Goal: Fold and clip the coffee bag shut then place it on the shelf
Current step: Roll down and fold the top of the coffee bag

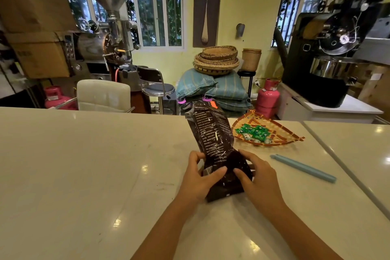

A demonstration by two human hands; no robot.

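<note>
A dark brown coffee bag [212,133] with white print stands on the pale counter [84,164], its flat top reaching up and away from me. Two purple clips sit at its top edge. My left hand [199,177] grips the full lower part of the bag from the left, thumb across its front. My right hand [256,173] holds the same lower part from the right. A long light-blue bag clip [304,168] lies on the counter to the right of my right hand, apart from it.
A woven fan-shaped tray [282,131] with several green packets sits behind the blue clip. A seam in the counter [341,167] runs diagonally at right. Beyond the counter stand a white chair [103,95], coffee roasters, pink gas cylinders and stacked baskets.
</note>
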